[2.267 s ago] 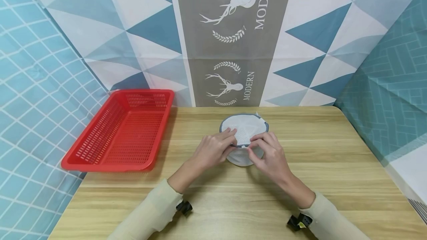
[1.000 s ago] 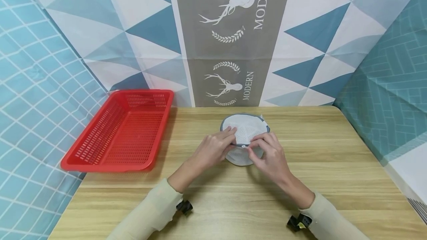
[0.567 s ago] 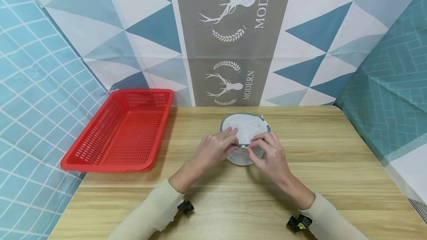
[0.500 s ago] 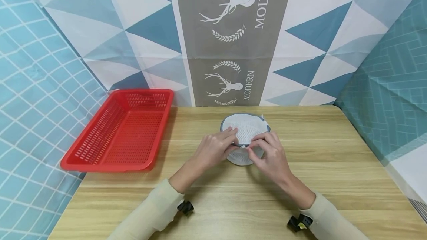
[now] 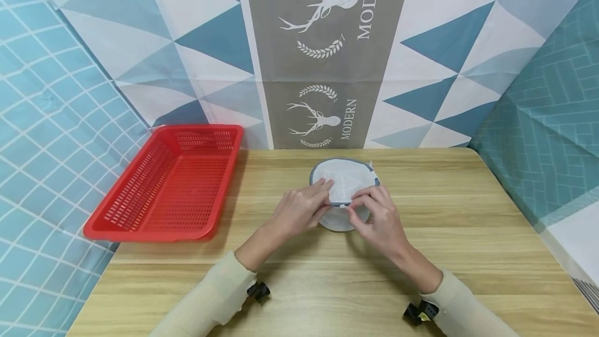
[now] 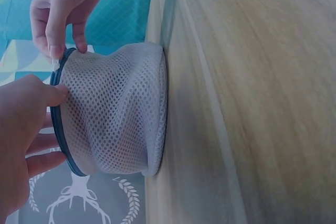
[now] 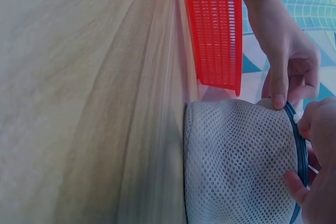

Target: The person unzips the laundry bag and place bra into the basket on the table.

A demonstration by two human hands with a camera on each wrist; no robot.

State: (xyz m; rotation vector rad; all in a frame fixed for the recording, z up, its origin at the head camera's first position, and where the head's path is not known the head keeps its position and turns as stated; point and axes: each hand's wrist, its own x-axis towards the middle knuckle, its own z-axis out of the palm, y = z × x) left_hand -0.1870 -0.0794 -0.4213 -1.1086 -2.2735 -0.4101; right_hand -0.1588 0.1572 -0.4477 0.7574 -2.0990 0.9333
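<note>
A round white mesh laundry bag (image 5: pixel 346 178) with a blue zippered rim stands upright on the table, its flat lid facing up. My left hand (image 5: pixel 301 209) grips the near left of the rim, thumb against the mesh side and fingers over the lid. At the front of the rim, my right hand (image 5: pixel 381 220) pinches the small white zipper pull (image 5: pixel 343 205) between thumb and forefinger. The left wrist view shows the slightly creased mesh wall (image 6: pixel 115 108) and the dark blue zipper band (image 6: pixel 62 124) between both hands. Fingertips partly hide the rim.
A red perforated plastic basket (image 5: pixel 220 207) stands at the left of the wooden table (image 5: pixel 318 295). Patterned sheets (image 5: pixel 187 66) hang behind the table and along both sides. A black wrist camera (image 5: pixel 259 291) sits at the left cuff, another (image 5: pixel 416 313) at the right.
The small white tag at the back right of the bag's rim has shifted slightly to the right. Both hands stay at nearly the same place on the rim.
</note>
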